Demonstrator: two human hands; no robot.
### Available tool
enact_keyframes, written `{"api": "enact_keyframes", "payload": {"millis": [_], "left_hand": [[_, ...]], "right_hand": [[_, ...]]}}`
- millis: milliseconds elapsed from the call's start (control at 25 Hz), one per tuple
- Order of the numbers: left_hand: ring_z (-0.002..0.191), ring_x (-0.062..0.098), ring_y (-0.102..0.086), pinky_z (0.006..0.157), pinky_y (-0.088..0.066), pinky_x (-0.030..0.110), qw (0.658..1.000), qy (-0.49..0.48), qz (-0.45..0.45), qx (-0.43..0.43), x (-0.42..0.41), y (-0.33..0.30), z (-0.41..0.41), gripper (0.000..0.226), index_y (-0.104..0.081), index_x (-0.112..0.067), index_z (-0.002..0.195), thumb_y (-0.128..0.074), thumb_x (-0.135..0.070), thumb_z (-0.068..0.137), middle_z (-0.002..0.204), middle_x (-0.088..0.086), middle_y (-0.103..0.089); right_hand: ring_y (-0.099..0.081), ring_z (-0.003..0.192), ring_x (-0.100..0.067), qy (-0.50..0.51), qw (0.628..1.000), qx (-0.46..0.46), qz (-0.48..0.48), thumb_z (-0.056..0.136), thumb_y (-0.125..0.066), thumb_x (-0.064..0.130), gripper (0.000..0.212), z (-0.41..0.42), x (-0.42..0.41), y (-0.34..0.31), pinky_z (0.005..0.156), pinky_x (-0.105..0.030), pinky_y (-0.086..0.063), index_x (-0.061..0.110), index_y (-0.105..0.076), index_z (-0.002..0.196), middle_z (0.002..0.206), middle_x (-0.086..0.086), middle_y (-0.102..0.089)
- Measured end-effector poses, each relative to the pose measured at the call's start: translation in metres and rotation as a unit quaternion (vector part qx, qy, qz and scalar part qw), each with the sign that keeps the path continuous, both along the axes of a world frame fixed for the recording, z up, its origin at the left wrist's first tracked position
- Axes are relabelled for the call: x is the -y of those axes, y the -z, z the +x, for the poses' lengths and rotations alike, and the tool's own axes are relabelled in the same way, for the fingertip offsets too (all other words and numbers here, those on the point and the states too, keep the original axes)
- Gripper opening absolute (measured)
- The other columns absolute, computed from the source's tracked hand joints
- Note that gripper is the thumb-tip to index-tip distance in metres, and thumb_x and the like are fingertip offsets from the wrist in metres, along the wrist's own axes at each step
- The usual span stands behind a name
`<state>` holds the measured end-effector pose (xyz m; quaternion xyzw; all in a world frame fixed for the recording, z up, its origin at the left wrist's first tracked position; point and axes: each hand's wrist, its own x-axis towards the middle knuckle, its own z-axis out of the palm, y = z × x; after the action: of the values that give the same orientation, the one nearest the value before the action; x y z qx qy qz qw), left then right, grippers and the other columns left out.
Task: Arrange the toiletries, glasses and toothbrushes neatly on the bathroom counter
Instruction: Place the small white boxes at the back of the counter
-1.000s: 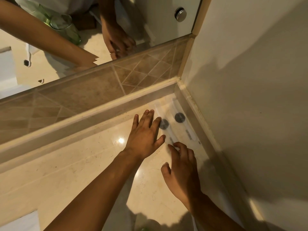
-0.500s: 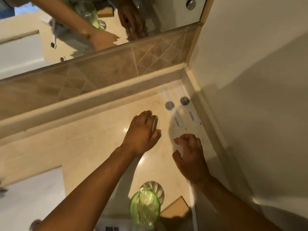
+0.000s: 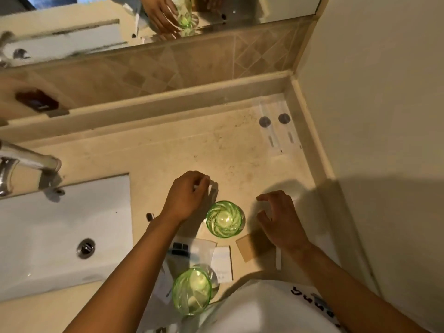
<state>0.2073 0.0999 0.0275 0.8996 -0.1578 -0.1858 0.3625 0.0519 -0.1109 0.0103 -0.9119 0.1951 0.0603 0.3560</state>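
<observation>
Two wrapped toothbrushes [image 3: 276,131] lie side by side in the far right corner of the counter [image 3: 168,152]. One green swirled glass [image 3: 224,218] stands upright between my hands. A second green glass [image 3: 192,290] stands nearer to me. My left hand [image 3: 187,198] hovers just left of the far glass, its fingers curled together around something small and pale that I cannot identify. My right hand [image 3: 278,219] is to the right of that glass, fingers apart and bent, holding nothing.
Flat toiletry packets [image 3: 182,248], a white box [image 3: 222,263] and a tan square [image 3: 247,246] lie near the front edge. The white sink [image 3: 60,236] and chrome tap [image 3: 28,162] are on the left. A wall [image 3: 372,116] closes the right side; a tiled ledge and mirror run behind.
Both hands have drawn back from the toothbrushes in the corner toward me. The view dropped, bringing the two green glasses, the packets and the sink into sight. My left fingers have curled in.
</observation>
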Motion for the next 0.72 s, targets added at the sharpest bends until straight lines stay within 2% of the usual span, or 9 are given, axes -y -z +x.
{"api": "enact_keyframes", "payload": {"millis": [120,200,320,400,520,600,720], "left_hand": [[0.09,0.018,-0.066,0.082,-0.053,0.033,0.999,-0.043,-0.004,-0.013,-0.026,-0.007,-0.027,0.018,-0.071,-0.013,0.099,-0.055,-0.021,0.1,0.099,0.002,-0.072],[0.088,0.012,-0.065,0.077,-0.05,0.024,0.998,-0.066,-0.003,-0.023,-0.045,-0.009,-0.046,0.016,-0.072,-0.015,0.101,-0.056,-0.02,0.1,0.099,-0.001,-0.072],[0.084,-0.007,-0.062,0.071,-0.046,0.016,0.992,-0.113,-0.015,-0.045,-0.071,-0.012,-0.075,0.014,-0.071,-0.019,0.102,-0.057,-0.021,0.1,0.093,-0.011,-0.07],[0.082,-0.013,-0.061,0.07,-0.046,0.013,0.986,-0.153,-0.027,-0.061,-0.083,-0.013,-0.093,0.013,-0.071,-0.023,0.101,-0.058,-0.022,0.099,0.089,-0.02,-0.068],[0.08,-0.012,-0.062,0.067,-0.044,0.01,0.974,-0.21,-0.043,-0.079,-0.102,-0.01,-0.123,0.013,-0.07,-0.025,0.096,-0.058,-0.022,0.099,0.087,-0.019,-0.07],[0.081,-0.006,-0.064,0.067,-0.044,0.013,0.966,-0.242,-0.044,-0.081,-0.117,-0.004,-0.14,0.013,-0.071,-0.024,0.095,-0.058,-0.022,0.098,0.087,-0.013,-0.072],[0.082,0.006,-0.067,0.071,-0.049,0.025,0.961,-0.266,-0.024,-0.077,-0.137,0.003,-0.16,0.013,-0.072,-0.024,0.093,-0.06,-0.02,0.096,0.084,-0.01,-0.073]], "right_hand": [[-0.047,0.118,-0.024,-0.02,1.0,-0.001,-0.007,0.086,-0.064,0.011,0.033,-0.015,-0.008,-0.003,0.107,-0.035,-0.038,0.017,-0.062,0.118,0.122,-0.005,-0.057],[-0.045,0.122,-0.023,-0.026,1.0,-0.009,-0.001,0.088,-0.063,0.012,0.03,-0.024,-0.014,-0.005,0.106,-0.031,-0.036,0.017,-0.063,0.117,0.122,-0.004,-0.059],[-0.052,0.108,-0.018,-0.049,0.999,-0.017,0.008,0.089,-0.063,0.014,0.02,-0.039,-0.026,-0.007,0.097,-0.031,-0.045,0.018,-0.065,0.109,0.111,0.0,-0.062],[-0.054,0.099,-0.015,-0.068,0.997,-0.034,0.013,0.09,-0.063,0.015,0.012,-0.046,-0.033,-0.008,0.09,-0.031,-0.049,0.02,-0.064,0.101,0.103,0.002,-0.061],[-0.057,0.091,-0.016,-0.118,0.992,-0.039,0.008,0.09,-0.066,0.015,0.009,-0.054,-0.047,-0.001,0.082,-0.031,-0.054,0.023,-0.064,0.093,0.097,0.002,-0.063],[-0.058,0.088,-0.018,-0.17,0.985,-0.002,-0.03,0.086,-0.071,0.016,0.009,-0.057,-0.059,0.008,0.078,-0.032,-0.054,0.02,-0.068,0.093,0.095,0.0,-0.066],[-0.062,0.093,-0.023,-0.259,0.96,0.021,-0.102,0.071,-0.081,0.022,0.034,-0.06,-0.077,0.013,0.08,-0.022,-0.038,0.016,-0.07,0.103,0.105,-0.006,-0.068]]}}
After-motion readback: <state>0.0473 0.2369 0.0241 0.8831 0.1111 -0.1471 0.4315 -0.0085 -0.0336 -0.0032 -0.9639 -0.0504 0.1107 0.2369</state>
